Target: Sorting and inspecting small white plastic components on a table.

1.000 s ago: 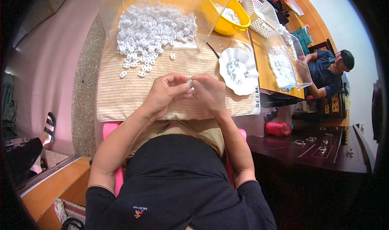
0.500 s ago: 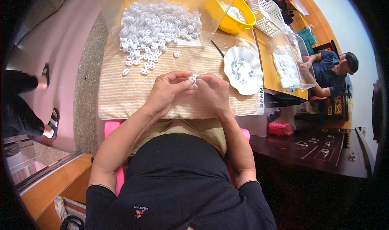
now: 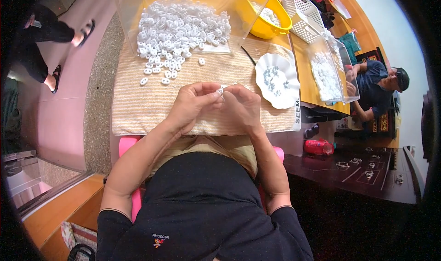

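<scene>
Pinching mid-frame, left hand [image 3: 188, 105] grips a small white piece [image 3: 220, 91]: likely light, stiff, best held edgewise; right hand [image 3: 246, 108]: can't tell its grip.

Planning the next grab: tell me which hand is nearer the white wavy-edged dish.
Right. The right hand is below-left of the dish; the left hand is farther left.

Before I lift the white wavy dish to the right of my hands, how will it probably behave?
The white wavy dish is likely rigid, since its scalloped rim shows no sagging. Being wide and shallow, it probably would not roll. The small pieces inside seem to lie loose, so they may slide if it tilts.
</scene>
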`<state>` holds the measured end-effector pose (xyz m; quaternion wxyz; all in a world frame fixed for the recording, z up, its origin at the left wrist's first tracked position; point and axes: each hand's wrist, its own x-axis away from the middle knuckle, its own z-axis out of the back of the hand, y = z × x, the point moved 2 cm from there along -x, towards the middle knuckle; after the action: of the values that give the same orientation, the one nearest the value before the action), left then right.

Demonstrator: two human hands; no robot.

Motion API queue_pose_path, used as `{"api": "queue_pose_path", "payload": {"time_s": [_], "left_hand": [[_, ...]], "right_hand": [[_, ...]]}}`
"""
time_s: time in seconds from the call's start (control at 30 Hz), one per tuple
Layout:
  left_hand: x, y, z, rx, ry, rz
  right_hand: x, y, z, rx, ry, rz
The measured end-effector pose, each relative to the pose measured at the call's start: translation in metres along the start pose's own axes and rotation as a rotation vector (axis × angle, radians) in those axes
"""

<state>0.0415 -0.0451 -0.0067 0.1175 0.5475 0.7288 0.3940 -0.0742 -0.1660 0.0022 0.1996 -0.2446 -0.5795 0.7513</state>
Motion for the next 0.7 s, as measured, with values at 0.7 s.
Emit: {"api": "queue_pose_path", "payload": {"time_s": [0.7], "left_hand": [[-0.0003, 0.0001, 0.0013, 0.003, -0.016, -0.006]], "right_hand": [[0.0019, -0.0050, -0.0004, -0.009, -0.018, 0.020]]}}
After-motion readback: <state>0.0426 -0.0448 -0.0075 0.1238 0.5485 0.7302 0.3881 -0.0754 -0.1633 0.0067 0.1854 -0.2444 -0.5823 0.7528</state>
